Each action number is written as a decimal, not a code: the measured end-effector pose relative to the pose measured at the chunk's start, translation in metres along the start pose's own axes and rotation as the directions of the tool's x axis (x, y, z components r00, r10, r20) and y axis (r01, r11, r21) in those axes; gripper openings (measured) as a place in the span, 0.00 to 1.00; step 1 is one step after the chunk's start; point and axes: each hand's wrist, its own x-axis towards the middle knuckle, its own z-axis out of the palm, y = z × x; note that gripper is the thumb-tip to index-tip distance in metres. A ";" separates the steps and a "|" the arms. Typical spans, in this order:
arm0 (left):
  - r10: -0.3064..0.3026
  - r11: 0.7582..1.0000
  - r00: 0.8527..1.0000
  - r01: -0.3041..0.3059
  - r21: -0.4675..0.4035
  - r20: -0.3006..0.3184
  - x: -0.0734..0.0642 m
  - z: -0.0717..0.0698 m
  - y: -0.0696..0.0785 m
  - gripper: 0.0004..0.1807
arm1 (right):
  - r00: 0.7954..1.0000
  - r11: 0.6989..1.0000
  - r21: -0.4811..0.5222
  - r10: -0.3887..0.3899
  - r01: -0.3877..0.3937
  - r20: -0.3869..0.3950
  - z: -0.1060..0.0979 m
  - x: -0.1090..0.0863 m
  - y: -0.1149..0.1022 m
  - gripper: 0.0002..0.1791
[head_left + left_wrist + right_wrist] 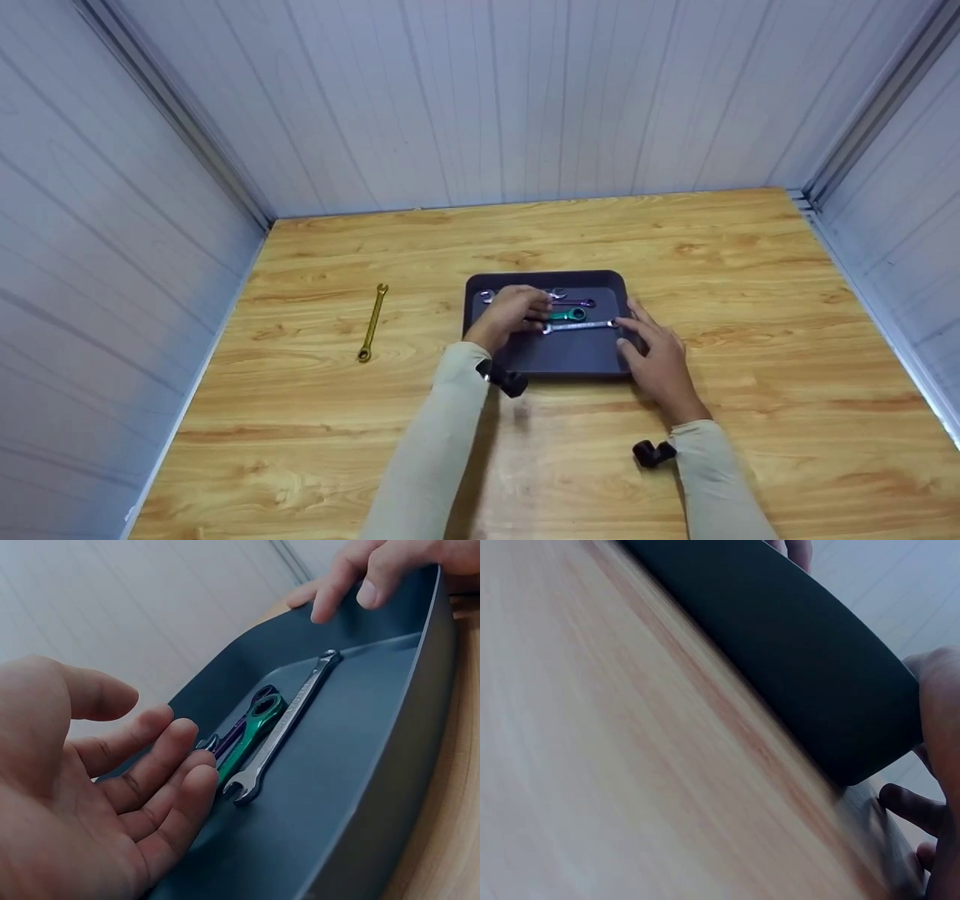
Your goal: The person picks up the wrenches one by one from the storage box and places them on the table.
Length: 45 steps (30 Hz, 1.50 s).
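One silver wrench (581,326), sideways, mouth (246,784) leftward

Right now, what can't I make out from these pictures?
Head view: green wrench, left end hidden by left grip.
Left wrist view: lettering on near silver wrench, too small.
Right wrist view: inside of tray, hidden by its outer wall.
Same view: right grip, cut off by right edge.

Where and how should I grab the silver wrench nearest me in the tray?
I'd take the silver wrench mid-shaft, from above on your side: bare tray floor lies there, while the green wrench lies close along its far side. Its slim shaft runs roughly left to right, so closing front to back should suit.
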 end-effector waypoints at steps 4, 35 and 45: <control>0.002 1.000 1.000 -0.002 0.015 0.012 0.002 0.002 0.002 0.17 | 1.000 1.000 0.005 -0.004 0.004 -0.005 0.000 0.001 0.001 0.19; -0.027 0.967 0.998 0.010 0.256 0.061 0.005 0.008 -0.003 0.12 | 1.000 1.000 0.013 0.005 -0.005 -0.012 0.000 0.000 0.000 0.19; -0.050 0.919 0.993 0.005 0.394 0.105 0.008 0.010 0.003 0.12 | 1.000 1.000 0.012 0.008 -0.008 -0.009 -0.001 -0.001 0.000 0.19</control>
